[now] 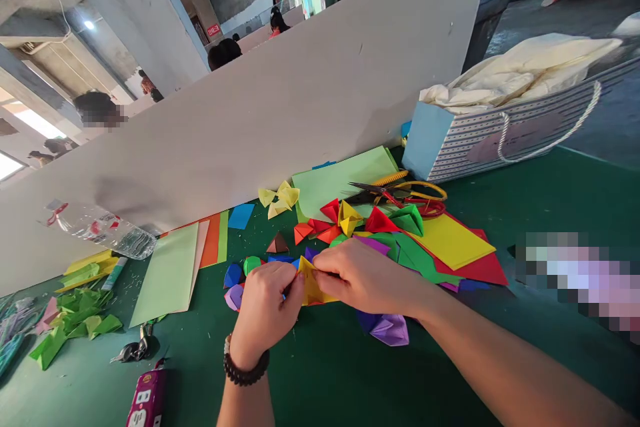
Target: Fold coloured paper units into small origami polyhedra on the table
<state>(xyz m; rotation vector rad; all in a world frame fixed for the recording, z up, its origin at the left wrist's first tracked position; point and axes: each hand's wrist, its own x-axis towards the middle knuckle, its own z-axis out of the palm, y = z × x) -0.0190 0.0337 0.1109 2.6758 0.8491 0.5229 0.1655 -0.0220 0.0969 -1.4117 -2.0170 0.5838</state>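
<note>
Both hands meet over the middle of the green table, pinching one piece of folded yellow paper [311, 285]. My left hand [267, 303], with a dark bead bracelet at the wrist, grips its left side. My right hand [360, 270] closes on its upper right edge. Around them lie small folded paper pieces: blue and purple ones by my left fingers, a brown piece [277, 243], red pieces [320, 227], and a light purple piece [391, 330] below my right wrist. Fingertips partly hide the yellow paper.
Behind the folded pieces lie scissors [400, 193] on green sheets [345, 177]. Yellow sheets [457, 243] are at right, pale green sheets [167, 273] at left. A plastic bottle [105, 230] leans near the white partition [250, 140]. A paper bag [500, 127] stands back right.
</note>
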